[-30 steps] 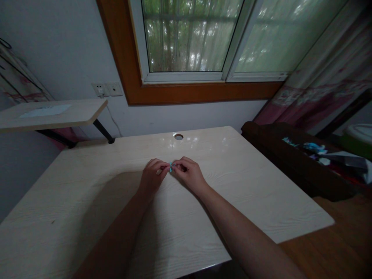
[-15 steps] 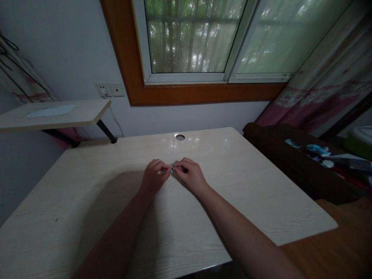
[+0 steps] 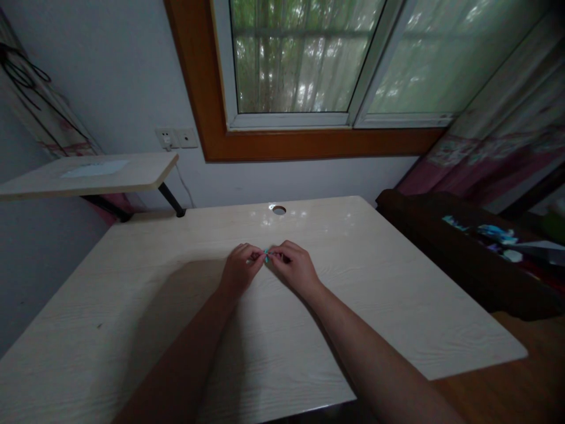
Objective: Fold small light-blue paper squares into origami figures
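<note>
Turquoise piece (image 3: 266, 257), very small, sits between the fingertips of the two hands, above the far middle part of the pale table (image 3: 388, 306). The left hand (image 3: 241, 270) has its thumb and forefinger pinched together on the piece's left side; the right hand (image 3: 296, 268) pinches it from the right, so the two sets of fingertips nearly meet around it. Only bits of turquoise show between them, and its shape is too small to make out. Whether it touches the tabletop, I cannot tell. Beyond the hands, near the table's far edge, is a round hole (image 3: 279, 210); a raised shelf (image 3: 150, 171) stands at the far left.
</note>
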`<state>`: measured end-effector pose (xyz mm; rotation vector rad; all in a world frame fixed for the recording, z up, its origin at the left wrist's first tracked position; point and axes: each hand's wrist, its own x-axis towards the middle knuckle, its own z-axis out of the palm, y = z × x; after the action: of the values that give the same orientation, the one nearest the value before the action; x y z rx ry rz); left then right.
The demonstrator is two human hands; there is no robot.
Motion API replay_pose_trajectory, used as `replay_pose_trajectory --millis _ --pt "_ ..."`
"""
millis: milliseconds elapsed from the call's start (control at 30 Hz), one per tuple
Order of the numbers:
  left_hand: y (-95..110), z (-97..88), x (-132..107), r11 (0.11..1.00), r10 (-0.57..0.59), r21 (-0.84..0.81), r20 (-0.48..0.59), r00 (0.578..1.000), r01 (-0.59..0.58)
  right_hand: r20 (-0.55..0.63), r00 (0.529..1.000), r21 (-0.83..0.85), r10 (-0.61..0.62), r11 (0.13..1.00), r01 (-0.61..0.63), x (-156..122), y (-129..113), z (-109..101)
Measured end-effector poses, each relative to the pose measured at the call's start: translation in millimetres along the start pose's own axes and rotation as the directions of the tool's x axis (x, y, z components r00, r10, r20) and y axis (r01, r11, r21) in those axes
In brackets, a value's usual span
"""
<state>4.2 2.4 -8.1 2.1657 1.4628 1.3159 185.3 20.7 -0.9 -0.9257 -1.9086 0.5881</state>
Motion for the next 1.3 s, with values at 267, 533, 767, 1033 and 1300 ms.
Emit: replay_pose_trajectory --millis 267,533,767,1033,1300 --pt "3.4 -2.5 1.2 0.998 0.031 0.057 0.010 0.999 -0.031 -0.008 1.000 -0.018 -0.007 1.000 0.006 0.4 0.7 1.4" --pt "4.8 -3.2 1.3 0.997 0.045 0.067 0.013 0.999 -0.046 -0.010 1.000 -0.009 -0.019 1.000 0.019 0.2 0.4 0.8" --pt "6.6 -3.4 1.0 0.997 0.030 0.066 0.024 0.999 -0.032 -0.005 1.000 -0.008 -0.015 1.000 0.015 0.1 -1.9 0.4" --pt "6.5 -1.8 0.0 0.999 0.015 0.052 0.002 1.000 -0.015 -0.020 1.000 -0.018 -0.015 1.000 0.015 -0.3 -0.7 0.8" --pt "1.4 1.3 0.0 0.999 -0.006 0.040 -0.005 1.000 0.006 -0.052 0.998 -0.055 -0.023 0.998 0.020 -0.7 1.9 2.7"
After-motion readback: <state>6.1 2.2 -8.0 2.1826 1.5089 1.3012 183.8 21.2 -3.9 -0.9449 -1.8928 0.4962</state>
